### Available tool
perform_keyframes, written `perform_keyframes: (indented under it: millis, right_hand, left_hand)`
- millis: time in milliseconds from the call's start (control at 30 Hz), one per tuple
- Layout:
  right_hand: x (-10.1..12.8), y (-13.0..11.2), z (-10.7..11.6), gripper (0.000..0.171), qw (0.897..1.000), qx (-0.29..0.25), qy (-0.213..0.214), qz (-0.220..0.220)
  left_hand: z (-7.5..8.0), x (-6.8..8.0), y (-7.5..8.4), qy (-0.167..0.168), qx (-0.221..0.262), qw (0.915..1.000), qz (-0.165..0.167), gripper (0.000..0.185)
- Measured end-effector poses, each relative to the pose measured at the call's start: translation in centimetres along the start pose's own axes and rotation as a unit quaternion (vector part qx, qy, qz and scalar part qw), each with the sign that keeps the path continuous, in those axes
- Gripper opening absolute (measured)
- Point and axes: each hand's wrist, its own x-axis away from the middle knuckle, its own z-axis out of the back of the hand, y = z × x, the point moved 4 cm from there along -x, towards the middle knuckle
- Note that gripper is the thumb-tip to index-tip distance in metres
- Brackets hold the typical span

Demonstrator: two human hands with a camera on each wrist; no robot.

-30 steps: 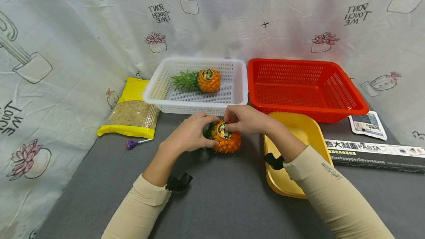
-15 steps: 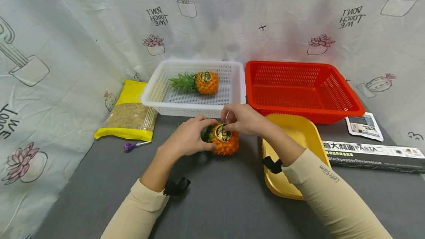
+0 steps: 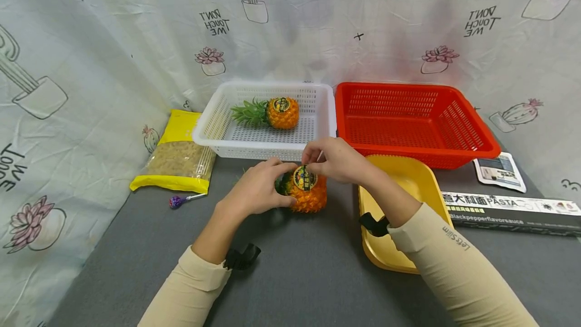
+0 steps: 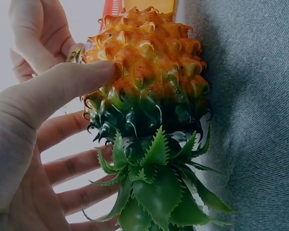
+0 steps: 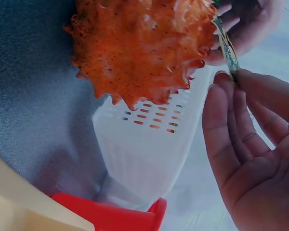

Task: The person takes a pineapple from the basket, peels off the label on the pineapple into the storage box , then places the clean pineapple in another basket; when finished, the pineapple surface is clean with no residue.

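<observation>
Pineapple [image 3: 308,197] lies on its side on our grey table [image 3: 295,276], just in front of the white basket [image 3: 213,125]. Our left hand [image 3: 256,188] curls round its leafy end, thumb pressed on the rind. Our right hand [image 3: 336,160] pinches the edge of the round label [image 3: 304,178] on the fruit between thumb and fingertips. A second pineapple [image 3: 282,112] lies in the white basket. The red basket [image 3: 472,135] stands beside it, the yellow tray [image 3: 422,185] under our right forearm.
</observation>
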Motion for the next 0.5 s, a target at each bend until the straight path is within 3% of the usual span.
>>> perform_keyframes:
  millis: [267,500]
  right_hand:
    - [0.5,0.4,1.0,0.006,0.996,-0.088,-0.003,-0.008]
    - [1.5,0.9,2.3,0.007,0.995,-0.1,0.003,-0.021]
  left_hand:
    - [0.1,0.1,0.1,0.003,-0.001,1.0,-0.004,0.077]
    - [0.1,0.1,0.1,0.009,-0.006,0.9999,-0.01,0.074]
